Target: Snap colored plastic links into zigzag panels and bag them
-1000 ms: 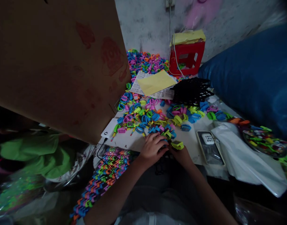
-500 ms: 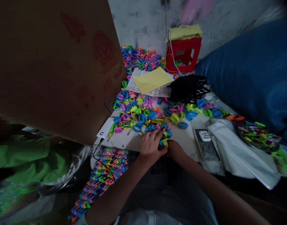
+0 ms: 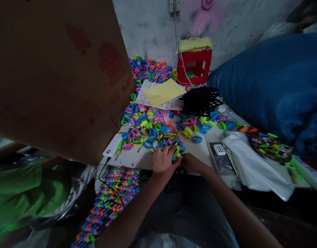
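At the table's front edge, my left hand (image 3: 163,161) curls its fingers over a short row of blue and yellow plastic toy watches (image 3: 177,153). My right hand (image 3: 190,162) is closed against the right end of that row, close to the left thumb; its fingertips and what they hold are hidden. Loose toy watches (image 3: 154,132) in blue, pink, green and yellow lie heaped just beyond both hands. Something black and lattice-like (image 3: 171,186) shows dimly below the table edge, under my hands.
A large cardboard box (image 3: 57,86) blocks the left side. A white power bank (image 3: 113,146) with a cable lies beside it. Black mesh pieces (image 3: 201,100), yellow paper (image 3: 163,92), a phone (image 3: 222,158) and plastic bags (image 3: 251,160) surround the heap. A green-clad person (image 3: 18,186) is at left.
The camera view has tilted up and turned slightly right, so the scene sits lower and further left. Both hands stay together at the same row of toy watches.
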`<state>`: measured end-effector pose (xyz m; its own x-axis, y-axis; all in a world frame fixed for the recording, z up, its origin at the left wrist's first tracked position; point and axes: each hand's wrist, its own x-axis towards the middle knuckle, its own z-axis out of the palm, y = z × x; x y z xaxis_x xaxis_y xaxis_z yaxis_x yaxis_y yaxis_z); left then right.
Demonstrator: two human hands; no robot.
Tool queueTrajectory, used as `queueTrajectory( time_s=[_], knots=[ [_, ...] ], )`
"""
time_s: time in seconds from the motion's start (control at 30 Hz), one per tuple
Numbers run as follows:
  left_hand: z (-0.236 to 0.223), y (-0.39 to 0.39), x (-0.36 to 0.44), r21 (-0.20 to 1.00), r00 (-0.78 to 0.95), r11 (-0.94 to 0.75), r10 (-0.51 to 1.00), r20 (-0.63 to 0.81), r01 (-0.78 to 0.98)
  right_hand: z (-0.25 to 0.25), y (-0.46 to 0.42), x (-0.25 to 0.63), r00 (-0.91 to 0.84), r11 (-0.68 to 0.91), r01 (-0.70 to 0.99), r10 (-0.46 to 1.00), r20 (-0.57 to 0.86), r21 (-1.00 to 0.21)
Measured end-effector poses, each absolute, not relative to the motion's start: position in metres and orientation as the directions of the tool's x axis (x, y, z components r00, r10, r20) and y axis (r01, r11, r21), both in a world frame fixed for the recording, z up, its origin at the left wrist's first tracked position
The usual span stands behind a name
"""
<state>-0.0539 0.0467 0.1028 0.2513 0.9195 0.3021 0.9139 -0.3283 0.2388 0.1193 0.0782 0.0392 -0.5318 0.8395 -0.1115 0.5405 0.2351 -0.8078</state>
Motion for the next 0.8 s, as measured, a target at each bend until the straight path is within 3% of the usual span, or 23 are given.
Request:
queueTrajectory(
  time_s=[0.07, 0.1, 0.17, 0.23, 0.33, 0.5, 0.7, 0.8],
  knots=[
    [0.102, 0.045, -0.055, 0.257, 0.255, -0.342, 0.913, 0.317, 0.904, 0.038, 0.084, 0.141, -0.456, 0.210, 0.578, 0.884, -0.099, -0.789],
    [0.102, 0.045, -0.056, 0.265, 0.259, -0.349, 0.911, 0.322, 0.899, 0.037, 0.088, 0.153, -0.339, 0.183, 0.642, 0.939, -0.061, -0.745],
    [0.102, 0.043, -0.056, 0.281, 0.263, -0.357, 0.909, 0.322, 0.891, 0.037, 0.096, 0.172, -0.031, 0.085, 0.808, 0.994, 0.103, -0.583],
    [0.104, 0.042, -0.057, 0.299, 0.267, -0.361, 0.912, 0.312, 0.883, 0.038, 0.100, 0.181, 0.103, 0.001, 0.921, 0.964, 0.244, -0.390],
    [0.108, 0.040, -0.060, 0.330, 0.266, -0.365, 0.913, 0.308, 0.870, 0.043, 0.091, 0.174, 0.000, 0.042, 0.976, 0.981, 0.196, -0.212],
    [0.112, 0.036, -0.072, 0.364, 0.311, -0.423, 0.892, 0.328, 0.830, 0.049, 0.075, 0.157, -0.049, 0.066, 0.952, 0.997, 0.065, -0.299],
    [0.114, 0.035, -0.081, 0.384, 0.340, -0.446, 0.886, 0.316, 0.808, 0.041, 0.089, 0.165, -0.346, 0.335, 0.931, 0.936, -0.064, -0.144],
    [0.114, 0.035, -0.081, 0.394, 0.343, -0.446, 0.888, 0.305, 0.804, 0.034, 0.084, 0.173, -0.374, 0.353, 0.901, 0.926, -0.040, -0.253]
  ],
)
